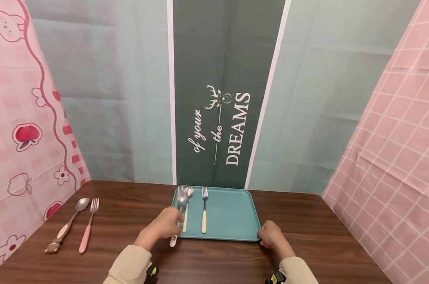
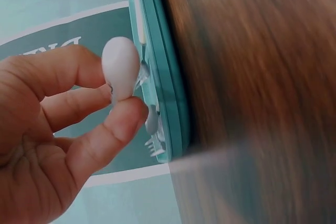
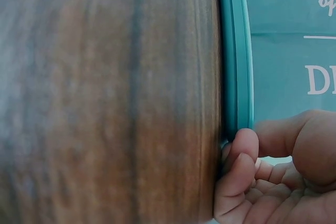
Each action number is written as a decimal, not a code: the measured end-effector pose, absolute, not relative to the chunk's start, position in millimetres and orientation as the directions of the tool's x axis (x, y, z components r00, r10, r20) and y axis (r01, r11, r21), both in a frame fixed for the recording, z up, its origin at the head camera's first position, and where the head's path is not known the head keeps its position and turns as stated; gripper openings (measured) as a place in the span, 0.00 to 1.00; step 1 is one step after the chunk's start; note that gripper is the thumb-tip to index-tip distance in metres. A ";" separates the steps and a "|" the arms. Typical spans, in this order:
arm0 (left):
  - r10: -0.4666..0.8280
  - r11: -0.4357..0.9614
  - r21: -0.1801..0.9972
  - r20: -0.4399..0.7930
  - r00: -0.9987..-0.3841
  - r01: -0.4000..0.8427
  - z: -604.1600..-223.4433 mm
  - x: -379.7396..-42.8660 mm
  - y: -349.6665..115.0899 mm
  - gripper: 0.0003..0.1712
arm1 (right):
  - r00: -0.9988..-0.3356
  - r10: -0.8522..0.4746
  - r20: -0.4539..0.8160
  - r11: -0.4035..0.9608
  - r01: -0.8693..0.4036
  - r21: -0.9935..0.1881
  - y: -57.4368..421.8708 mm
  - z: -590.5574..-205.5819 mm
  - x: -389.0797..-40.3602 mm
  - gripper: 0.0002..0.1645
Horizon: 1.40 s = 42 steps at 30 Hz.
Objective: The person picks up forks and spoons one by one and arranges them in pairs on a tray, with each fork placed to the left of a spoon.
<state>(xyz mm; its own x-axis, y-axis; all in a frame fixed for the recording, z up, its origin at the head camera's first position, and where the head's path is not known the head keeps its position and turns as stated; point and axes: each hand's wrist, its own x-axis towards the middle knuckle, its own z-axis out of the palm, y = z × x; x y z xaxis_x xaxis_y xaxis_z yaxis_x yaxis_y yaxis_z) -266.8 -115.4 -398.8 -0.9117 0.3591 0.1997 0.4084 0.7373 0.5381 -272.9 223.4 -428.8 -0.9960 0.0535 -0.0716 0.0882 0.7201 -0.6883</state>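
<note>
My left hand [image 1: 167, 223] pinches a spoon [image 1: 182, 197] between thumb and fingers, over the left end of a teal tray [image 1: 232, 215]. Its white handle end [image 2: 121, 66] sticks out of the grip in the left wrist view, and part of the handle is hidden by the fingers. On the tray lie a fork [image 1: 204, 217] with a cream handle, a second spoon [image 1: 186, 217] with a cream handle, and another fork [image 1: 180, 189], mostly covered by the held spoon and hand. My right hand [image 1: 270, 234] grips the tray's near right corner, fingers bent at the rim [image 3: 239, 77].
To the left on the wooden table [image 1: 129, 213] lie a spoon [image 1: 63, 230] with a brown bear-shaped handle and a fork [image 1: 88, 230] with a pink handle. A grey-green cloth [image 1: 147, 98] hangs behind the table, with pink cloths [image 1: 395, 138] at both sides.
</note>
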 end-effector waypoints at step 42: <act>0.452 0.687 0.534 0.217 -0.865 0.493 -402.4 -288.1 -55.5 0.15 | -0.993 0.069 -0.097 0.717 0.117 -0.687 223.4 -429.1 -275.6 0.10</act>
